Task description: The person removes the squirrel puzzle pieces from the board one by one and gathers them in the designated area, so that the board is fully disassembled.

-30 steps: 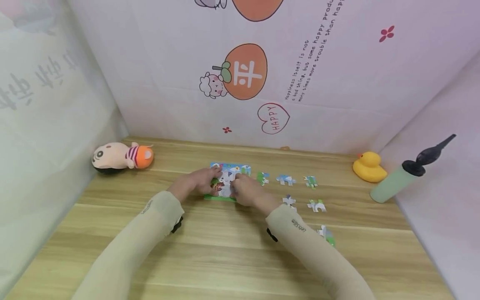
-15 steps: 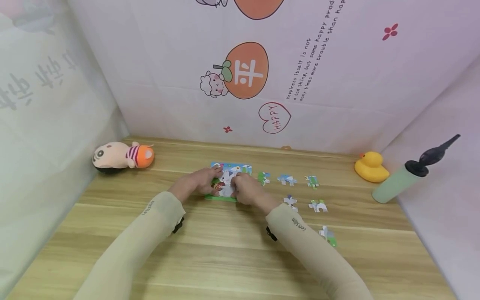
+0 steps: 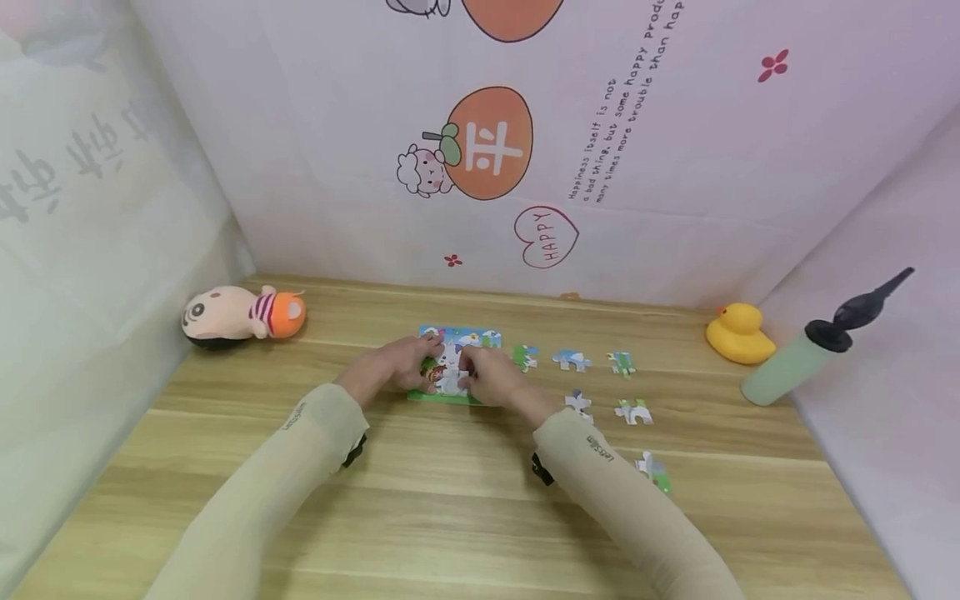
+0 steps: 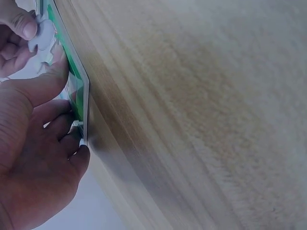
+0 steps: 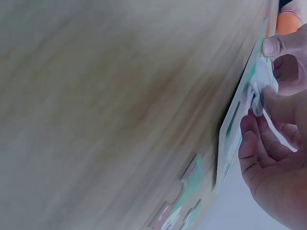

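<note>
A jigsaw puzzle board [image 3: 450, 399] with a white animal picture and a green lower border lies on the table. My left hand [image 3: 405, 363] rests over its left side in the head view. In the left wrist view the left thumb [image 4: 55, 76] presses near the green border, with the other fingers by the board's corner. At the board's right half, my right hand [image 3: 495, 375] pinches a white puzzle piece [image 4: 45, 34] between thumb and fingers, close over the picture. The right wrist view shows this piece tilted, beside the left thumb. The right fingers hide part of the picture.
Several loose puzzle pieces [image 3: 572, 360] lie right of the board, one of them [image 3: 654, 472] beside the right forearm. A yellow rubber duck [image 3: 738, 333] and a pale green pump [image 3: 791, 367] stand at the back right. A plush doll [image 3: 243, 315] lies at the back left.
The right hand has shifted slightly over the board, and a little more of the white picture shows by its fingertips. The left hand stays in place.
</note>
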Motion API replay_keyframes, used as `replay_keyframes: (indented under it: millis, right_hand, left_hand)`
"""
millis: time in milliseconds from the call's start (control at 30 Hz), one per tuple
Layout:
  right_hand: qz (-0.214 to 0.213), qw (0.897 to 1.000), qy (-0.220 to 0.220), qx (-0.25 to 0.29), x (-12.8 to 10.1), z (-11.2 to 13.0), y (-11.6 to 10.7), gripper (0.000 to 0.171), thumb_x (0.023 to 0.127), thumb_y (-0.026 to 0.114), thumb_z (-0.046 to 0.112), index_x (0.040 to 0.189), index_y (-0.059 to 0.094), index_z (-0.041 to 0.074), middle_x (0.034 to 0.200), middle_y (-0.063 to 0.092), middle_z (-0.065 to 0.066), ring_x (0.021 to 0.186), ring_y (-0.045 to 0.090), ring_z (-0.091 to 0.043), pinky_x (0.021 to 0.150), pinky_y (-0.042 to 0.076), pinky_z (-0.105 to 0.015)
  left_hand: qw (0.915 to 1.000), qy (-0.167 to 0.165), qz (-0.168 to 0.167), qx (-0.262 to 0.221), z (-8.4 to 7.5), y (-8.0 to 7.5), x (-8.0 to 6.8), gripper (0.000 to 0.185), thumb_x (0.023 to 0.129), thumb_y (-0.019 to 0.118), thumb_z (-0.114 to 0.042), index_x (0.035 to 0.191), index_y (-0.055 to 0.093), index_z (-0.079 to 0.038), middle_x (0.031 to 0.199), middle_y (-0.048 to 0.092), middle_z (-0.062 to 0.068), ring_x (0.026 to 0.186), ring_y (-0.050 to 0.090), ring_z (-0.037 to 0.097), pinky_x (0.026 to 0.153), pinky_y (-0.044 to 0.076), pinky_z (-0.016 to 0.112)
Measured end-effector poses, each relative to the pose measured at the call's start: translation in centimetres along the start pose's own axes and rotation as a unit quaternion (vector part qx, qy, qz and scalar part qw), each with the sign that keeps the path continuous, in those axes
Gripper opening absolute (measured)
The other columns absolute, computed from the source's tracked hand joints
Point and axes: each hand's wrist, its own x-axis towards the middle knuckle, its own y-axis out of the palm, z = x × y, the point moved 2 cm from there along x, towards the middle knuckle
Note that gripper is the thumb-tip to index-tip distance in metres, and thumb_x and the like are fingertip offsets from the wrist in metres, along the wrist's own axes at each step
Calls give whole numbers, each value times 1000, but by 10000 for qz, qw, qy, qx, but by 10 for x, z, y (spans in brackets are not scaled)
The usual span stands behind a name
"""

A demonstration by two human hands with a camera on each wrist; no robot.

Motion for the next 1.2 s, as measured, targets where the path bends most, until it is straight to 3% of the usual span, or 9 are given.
replay_keyframes:
  millis: [167,300,400,700,867,1033,1200]
  right_hand:
    - [-97,9992,-111,375,-5,4,-6,8,99,70,9,101,62,9,89,66,-4,77,57,-14,68,50,-24]
    - [-289,9964,-80,799,-16,1,-23,17,99,69,7,114,64,1,95,72,-11,81,65,-16,72,57,-27]
    - [-424,9959,32,798,-28,-8,-39,22,99,69,7,119,65,1,98,74,-12,83,69,-17,74,60,-29]
    - [-717,9960,-106,522,-84,-53,-74,4,98,69,5,102,69,3,86,70,-9,69,54,-12,64,48,-24]
    - [-549,9961,-275,628,-119,-79,-75,5,95,72,4,100,72,3,82,69,-7,68,52,-9,59,47,-21]
    - [-159,9963,-66,841,-154,-96,-65,8,91,76,4,97,71,6,85,70,-2,74,58,-7,63,53,-20]
    - [133,9962,-75,854,-174,-104,-49,11,90,78,5,92,70,12,83,69,3,74,58,-2,66,54,-19]
  left_hand:
    - [9999,139,-47,32,1,0,0,86,96,75,-32,164,28,-8,176,12,14,164,11,38,135,15,53]
    - [9997,215,-75,82,0,0,-1,84,97,73,-33,164,29,-8,176,11,13,164,11,38,135,14,54]
    - [9998,183,-69,67,0,-2,-2,83,97,72,-33,164,28,-9,177,9,12,164,10,38,135,13,54]
    - [9999,143,42,17,-1,-1,-5,84,99,70,-35,165,25,-10,177,5,11,164,8,39,135,12,55]
    - [9999,104,-12,-38,3,1,-4,83,99,70,-33,165,25,-9,177,5,11,165,7,39,135,13,55]
    - [9999,141,19,-45,2,1,-3,83,100,70,-33,165,24,-9,177,5,11,165,7,39,135,12,56]
    - [9999,157,8,-28,1,1,-3,83,100,70,-32,165,24,-9,177,5,11,164,7,39,135,12,56]
